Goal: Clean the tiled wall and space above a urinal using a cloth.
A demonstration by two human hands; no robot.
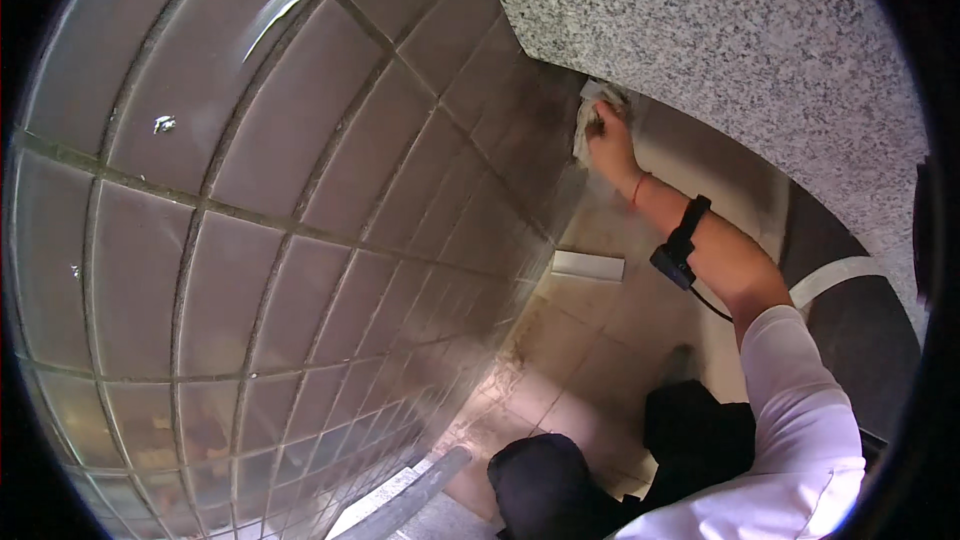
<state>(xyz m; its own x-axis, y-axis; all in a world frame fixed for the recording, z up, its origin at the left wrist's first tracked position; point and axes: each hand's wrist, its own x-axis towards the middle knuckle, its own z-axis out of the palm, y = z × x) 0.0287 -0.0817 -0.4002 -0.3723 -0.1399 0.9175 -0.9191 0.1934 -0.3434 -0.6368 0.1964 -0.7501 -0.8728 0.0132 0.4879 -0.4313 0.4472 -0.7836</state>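
My right hand (608,145) reaches far forward, low beside the brown tiled wall (330,150) and under the edge of a speckled grey stone slab (700,20). Its fingers are closed round a crumpled pale cloth (597,91), which lies against the foot of the wall. The fingertips are partly hidden. A red string circles this wrist, and a black strap with a small black box (673,262) sits on the forearm. My left hand is outside the picture.
On the floor (570,340) by the wall lies a small white rectangular piece (588,266). A grey pipe-like bar (425,490) slants at the bottom. Below the slab runs a dark curved side with a pale band (835,275). My black-clad knees (545,485) are near.
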